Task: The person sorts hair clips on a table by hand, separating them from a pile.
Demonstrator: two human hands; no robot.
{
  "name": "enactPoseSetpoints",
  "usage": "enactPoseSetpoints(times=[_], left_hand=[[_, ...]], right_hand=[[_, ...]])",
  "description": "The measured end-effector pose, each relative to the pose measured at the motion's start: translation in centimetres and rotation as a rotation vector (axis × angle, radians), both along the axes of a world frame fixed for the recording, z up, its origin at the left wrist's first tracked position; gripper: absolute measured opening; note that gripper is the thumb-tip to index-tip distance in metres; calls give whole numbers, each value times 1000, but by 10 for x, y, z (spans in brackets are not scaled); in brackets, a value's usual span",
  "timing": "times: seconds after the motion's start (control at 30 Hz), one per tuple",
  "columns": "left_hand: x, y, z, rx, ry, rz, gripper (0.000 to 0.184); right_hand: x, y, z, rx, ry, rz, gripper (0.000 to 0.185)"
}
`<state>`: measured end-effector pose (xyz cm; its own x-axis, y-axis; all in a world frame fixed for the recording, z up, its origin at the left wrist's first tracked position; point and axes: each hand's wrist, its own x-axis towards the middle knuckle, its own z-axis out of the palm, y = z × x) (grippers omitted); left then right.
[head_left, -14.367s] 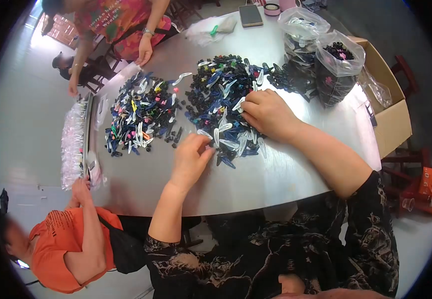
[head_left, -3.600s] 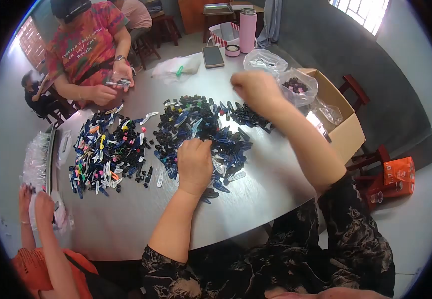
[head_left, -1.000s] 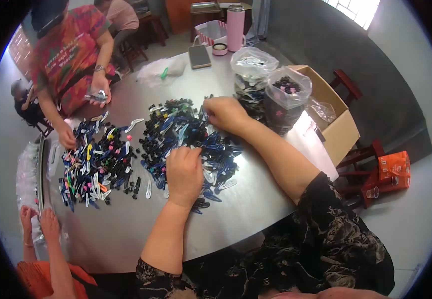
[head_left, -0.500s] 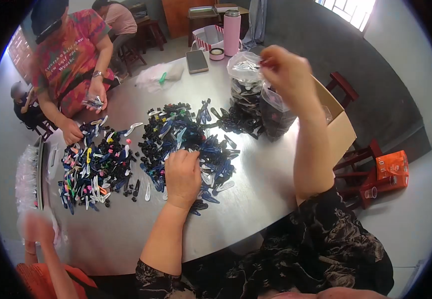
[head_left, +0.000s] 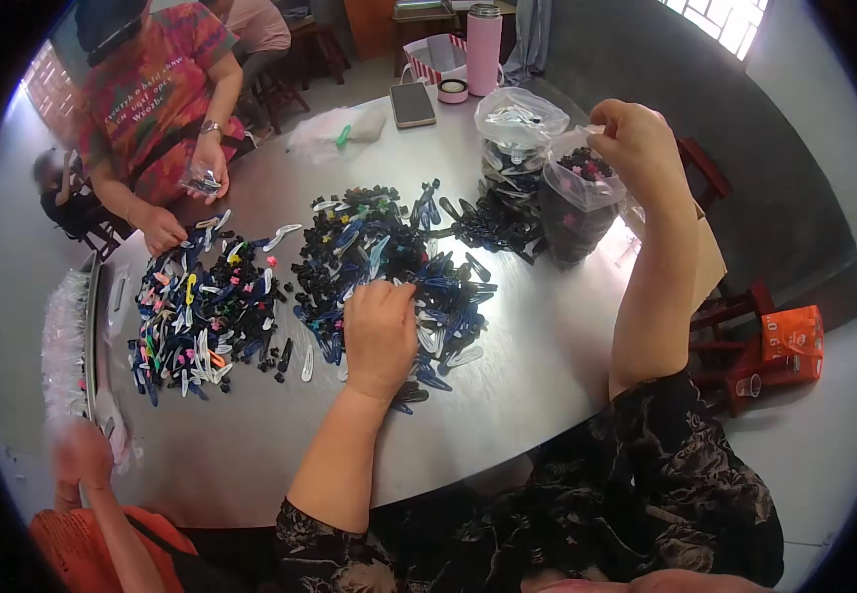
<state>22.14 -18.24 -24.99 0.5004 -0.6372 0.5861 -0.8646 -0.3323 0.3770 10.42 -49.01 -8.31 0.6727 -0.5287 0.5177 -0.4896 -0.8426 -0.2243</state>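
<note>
My left hand [head_left: 379, 339] rests with curled fingers on the middle pile of hair clips [head_left: 349, 252], a mix of black, navy and white snap clips and small black claw clips. Its fingertips are turned away from view, so what they hold is hidden. My right hand [head_left: 641, 153] is raised at the right, its thumb and fingers pinching the rim of a clear plastic bag [head_left: 582, 212] with dark and pink small clips inside. Beside it stands another clear bag [head_left: 519, 148] of snap clips. Black snap clips [head_left: 493, 229] lie heaped at the foot of both bags.
Across the table a co-worker's hand [head_left: 164, 232] touches the left pile of clips [head_left: 206, 316]. Another person's hand [head_left: 83, 455] is at lower left, near a tray of plastic packets [head_left: 65, 341]. A phone [head_left: 413, 105], pink bottle [head_left: 484, 54] and cardboard box [head_left: 707, 262] are farther off.
My right hand has moved down from above the snap clip bag to the rim of the nearer bag, which now stands taller and more open. My left hand stays at the middle pile.
</note>
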Motion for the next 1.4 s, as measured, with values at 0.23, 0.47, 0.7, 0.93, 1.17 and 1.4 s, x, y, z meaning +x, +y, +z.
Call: enactPoseSetpoints(times=[0.23, 0.47, 0.7, 0.93, 1.17, 1.4], left_hand=[[0, -1, 1, -11, -4, 0, 14], [1, 1, -1, 4, 2, -2, 16], [0, 1, -2, -9, -10, 3, 15], [-1, 1, 3, 11, 7, 8, 15], [0, 0, 0, -5, 6, -9, 15], [0, 0, -1, 3, -9, -4, 15]], right_hand=[[56, 73, -32, -64, 24, 292, 19], [170, 50, -139, 92, 253, 358, 28], [189, 27, -168, 258, 237, 515, 12], [129, 68, -119, 161, 19, 459, 13], [64, 76, -43, 100, -194, 505, 14], [8, 30, 11, -158, -4, -107, 20]])
